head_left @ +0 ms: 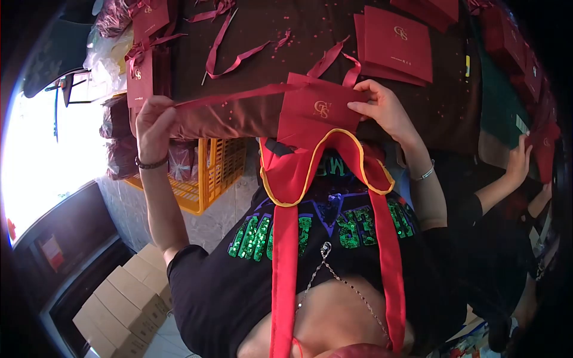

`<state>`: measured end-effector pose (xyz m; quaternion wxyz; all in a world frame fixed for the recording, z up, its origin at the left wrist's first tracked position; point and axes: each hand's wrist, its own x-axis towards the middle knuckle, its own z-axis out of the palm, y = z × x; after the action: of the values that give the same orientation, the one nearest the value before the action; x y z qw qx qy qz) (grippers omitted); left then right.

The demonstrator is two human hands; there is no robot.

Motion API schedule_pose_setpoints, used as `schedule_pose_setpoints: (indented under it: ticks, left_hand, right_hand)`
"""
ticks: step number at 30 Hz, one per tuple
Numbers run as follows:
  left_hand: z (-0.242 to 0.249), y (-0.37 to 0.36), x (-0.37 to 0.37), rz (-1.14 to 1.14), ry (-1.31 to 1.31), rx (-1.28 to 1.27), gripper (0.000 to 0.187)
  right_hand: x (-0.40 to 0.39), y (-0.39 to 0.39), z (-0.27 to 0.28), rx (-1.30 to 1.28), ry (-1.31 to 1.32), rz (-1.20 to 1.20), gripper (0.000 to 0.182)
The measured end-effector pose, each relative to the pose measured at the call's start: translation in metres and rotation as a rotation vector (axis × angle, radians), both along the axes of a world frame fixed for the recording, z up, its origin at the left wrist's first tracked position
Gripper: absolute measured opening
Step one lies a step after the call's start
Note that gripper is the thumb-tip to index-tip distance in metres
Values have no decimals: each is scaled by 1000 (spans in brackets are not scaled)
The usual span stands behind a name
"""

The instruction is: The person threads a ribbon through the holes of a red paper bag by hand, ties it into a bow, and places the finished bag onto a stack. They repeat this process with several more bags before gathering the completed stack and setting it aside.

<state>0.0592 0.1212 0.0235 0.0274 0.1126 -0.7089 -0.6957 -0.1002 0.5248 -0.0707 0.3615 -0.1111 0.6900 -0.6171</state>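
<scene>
A dark red paper gift bag (pixel 292 122) with a gold logo is at the front edge of the cloth-covered table. My right hand (pixel 382 107) pinches its right edge between thumb and fingers. From the bag's top a dark red ribbon (pixel 239 95) stretches left, pulled nearly straight. Its far end is in my left hand (pixel 156 128), whose fingers are closed on it. More ribbon loops (pixel 351 71) stick up behind the bag. The lower part of the bag is partly covered by a red apron (pixel 343 140) with yellow trim.
Red bags (pixel 400 45) lie flat at the back right of the brown tablecloth (pixel 322 27). Loose ribbon (pixel 215 59) lies behind my hands. A yellow crate (pixel 224 170) stands below the table at left, near cardboard boxes (pixel 116 298). A co-worker's hand (pixel 518 161) is at the right.
</scene>
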Motion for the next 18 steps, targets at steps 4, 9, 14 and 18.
schedule_pose_setpoints:
  ticks: [4,9,14,18]
  left_hand:
    - [-3,52,-26,-69,342,623,19]
    - [-9,118,-68,-296,574,470,20]
    - [-8,199,-81,-238,32,-166,18]
    - [-47,218,-84,-198,55,-677,12]
  right_hand:
    - [0,2,2,1,-73,20,26]
    - [2,0,0,17,-36,2,27]
    - [3,-8,0,-6,20,-21,26]
    - [5,-10,5,37,26,-3,25]
